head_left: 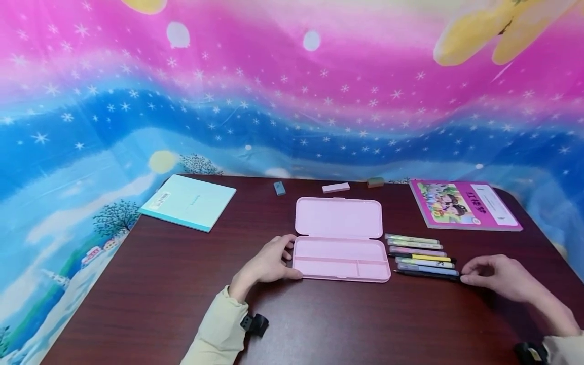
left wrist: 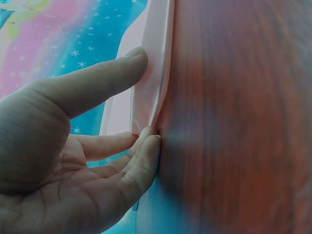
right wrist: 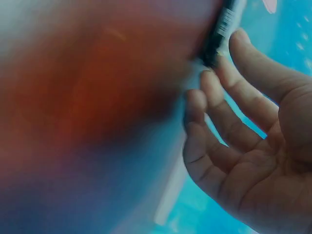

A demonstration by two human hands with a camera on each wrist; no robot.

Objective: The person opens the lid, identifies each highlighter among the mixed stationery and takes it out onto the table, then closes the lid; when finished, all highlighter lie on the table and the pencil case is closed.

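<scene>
A pink pencil case (head_left: 337,260) lies opened flat on the table, its lid folded back and its tray divided into compartments. My left hand (head_left: 269,261) holds the case's left end; in the left wrist view the thumb lies along the pink side wall (left wrist: 151,63) and the bent fingertips touch the corner. Right of the case, several pens and markers (head_left: 422,248) lie in a row. Nearest me is a black pen (head_left: 429,275). At its right end is my right hand (head_left: 506,279), fingers loosely bent; the right wrist view shows the fingertips beside the black pen's end (right wrist: 210,53), not around it.
Behind the case lie a dark blue-grey eraser (head_left: 279,188), a pink eraser (head_left: 335,188) and a brownish-green block (head_left: 375,182). A mint notebook (head_left: 191,203) is at the back left, a magenta book (head_left: 465,205) at the back right. A printed cloth (head_left: 292,91) hangs behind the table.
</scene>
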